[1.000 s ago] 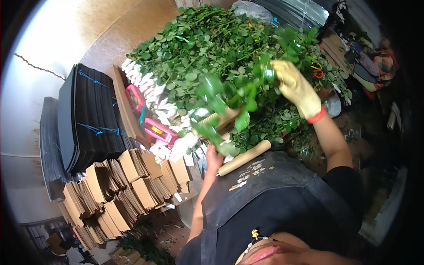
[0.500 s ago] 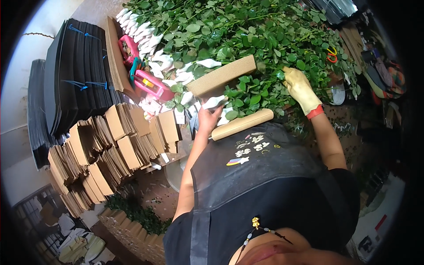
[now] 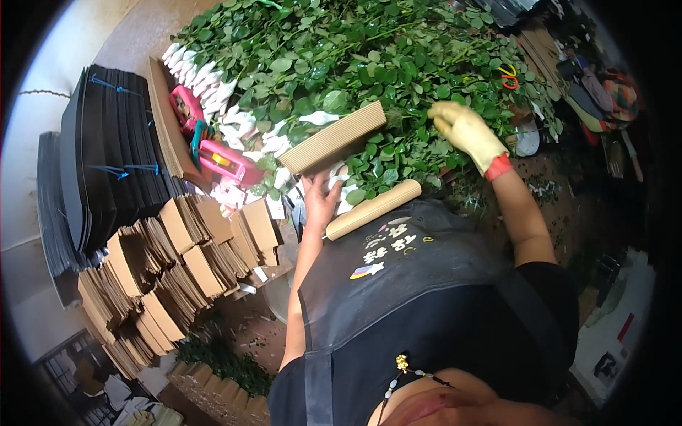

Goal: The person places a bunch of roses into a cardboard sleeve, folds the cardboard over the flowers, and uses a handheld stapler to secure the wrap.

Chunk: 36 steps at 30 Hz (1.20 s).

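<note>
Green leafy stems (image 3: 369,64) cover the worktable from eleven o'clock round to two o'clock, heaped thick, with white-wrapped flower heads (image 3: 213,92) lined along their ten o'clock edge. At nine o'clock stand stacks of black sheets (image 3: 106,149), and below them, toward eight o'clock, bundles of folded brown cardboard (image 3: 170,263) fan out. Pink tools (image 3: 224,160) lie between the wrapped heads and the cardboard. Orange-handled scissors (image 3: 508,74) rest on the leaves at one o'clock.

Near the centre, the left hand (image 3: 321,202), bare, touches the lower edge of a corrugated cardboard sleeve (image 3: 341,138) lying on the greenery; its fingers seem spread, though whether they grip it cannot be told. A pale cardboard roll (image 3: 373,209) lies just beside that hand, against the dark apron (image 3: 426,284). The right hand (image 3: 465,131), in a yellow glove with a red cuff, presses into the leaves at two o'clock, fingers curled loosely among them.
</note>
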Available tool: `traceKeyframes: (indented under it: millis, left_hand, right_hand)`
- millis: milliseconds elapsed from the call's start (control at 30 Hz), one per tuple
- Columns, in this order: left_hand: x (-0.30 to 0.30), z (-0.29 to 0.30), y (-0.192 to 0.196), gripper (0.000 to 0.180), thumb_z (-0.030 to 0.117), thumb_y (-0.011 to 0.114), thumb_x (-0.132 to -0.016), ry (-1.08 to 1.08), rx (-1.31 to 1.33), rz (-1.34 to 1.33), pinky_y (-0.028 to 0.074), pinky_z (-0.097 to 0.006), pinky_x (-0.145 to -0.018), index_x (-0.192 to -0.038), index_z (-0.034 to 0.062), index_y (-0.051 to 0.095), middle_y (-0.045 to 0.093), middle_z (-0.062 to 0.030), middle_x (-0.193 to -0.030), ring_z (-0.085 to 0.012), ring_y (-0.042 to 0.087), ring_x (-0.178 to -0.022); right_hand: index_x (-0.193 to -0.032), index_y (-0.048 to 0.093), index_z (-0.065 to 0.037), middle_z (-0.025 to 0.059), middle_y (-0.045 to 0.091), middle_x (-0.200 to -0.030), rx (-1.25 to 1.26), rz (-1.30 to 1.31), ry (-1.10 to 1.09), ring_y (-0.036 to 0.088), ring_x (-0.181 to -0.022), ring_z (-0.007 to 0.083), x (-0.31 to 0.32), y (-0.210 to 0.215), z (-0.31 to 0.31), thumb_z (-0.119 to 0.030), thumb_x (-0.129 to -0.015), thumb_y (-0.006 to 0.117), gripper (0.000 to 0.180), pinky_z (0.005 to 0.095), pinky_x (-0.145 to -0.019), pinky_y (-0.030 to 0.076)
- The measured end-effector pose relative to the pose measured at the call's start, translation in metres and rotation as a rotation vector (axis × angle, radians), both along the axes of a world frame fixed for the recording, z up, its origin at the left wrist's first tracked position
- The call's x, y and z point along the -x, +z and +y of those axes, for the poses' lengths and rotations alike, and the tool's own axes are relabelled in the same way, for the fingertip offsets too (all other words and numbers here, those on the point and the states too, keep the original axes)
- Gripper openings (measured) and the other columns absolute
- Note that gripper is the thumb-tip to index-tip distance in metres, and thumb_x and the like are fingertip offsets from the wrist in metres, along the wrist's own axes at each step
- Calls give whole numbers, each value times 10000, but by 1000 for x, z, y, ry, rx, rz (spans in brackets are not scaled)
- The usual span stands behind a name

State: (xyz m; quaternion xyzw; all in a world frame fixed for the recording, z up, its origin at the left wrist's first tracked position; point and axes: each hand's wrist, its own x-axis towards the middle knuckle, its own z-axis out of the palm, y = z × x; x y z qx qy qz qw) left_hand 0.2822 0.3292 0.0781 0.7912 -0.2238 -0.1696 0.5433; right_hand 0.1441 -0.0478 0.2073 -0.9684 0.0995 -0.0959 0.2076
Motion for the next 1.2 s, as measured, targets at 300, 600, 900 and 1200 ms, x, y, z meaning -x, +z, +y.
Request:
traceKeyframes:
  millis: [300, 600, 900, 1200]
  left_hand:
    - [-2, 0, 0, 460, 44, 783, -920, -11, -59, 104, 591, -373, -976, -1343, -6, 610, 582, -140, -1325, -278, 686, -1152]
    - [10, 5, 1, 424, 170, 824, -876, 118, -150, -147, 545, -469, -914, -1248, 40, 667, 633, -213, -1209, -438, 640, -1089]
    - [5, 4, 8, 422, 130, 781, -896, 16, -125, -230, 506, -450, -1014, -1303, 63, 688, 636, -203, -1276, -405, 612, -1185]
    - [6, 1, -5, 366, 146, 806, -904, 28, -137, -218, 545, -397, -907, -1213, -5, 682, 633, -171, -1218, -349, 657, -1084]
  right_hand:
    - [-1223, 726, -67, 179, 658, -1406, 52, 214, -190, 690, -1189, 296, -44, -26, 12, -48, -915, 656, 316, 370, -1029, 567]
    - [-1234, 730, -106, 97, 673, -1411, -229, -223, 63, 620, -1310, 298, -10, 13, 35, 156, -824, 595, 505, 409, -1138, 490]
    - [-1202, 761, -112, 114, 665, -1429, -325, -173, 246, 660, -1236, 239, -7, 19, 15, 115, -824, 586, 474, 358, -1022, 547]
    - [-1210, 754, -138, 158, 712, -1207, 674, 91, 222, 689, -1111, 355, -36, -7, 28, 4, -890, 592, 385, 448, -920, 567]
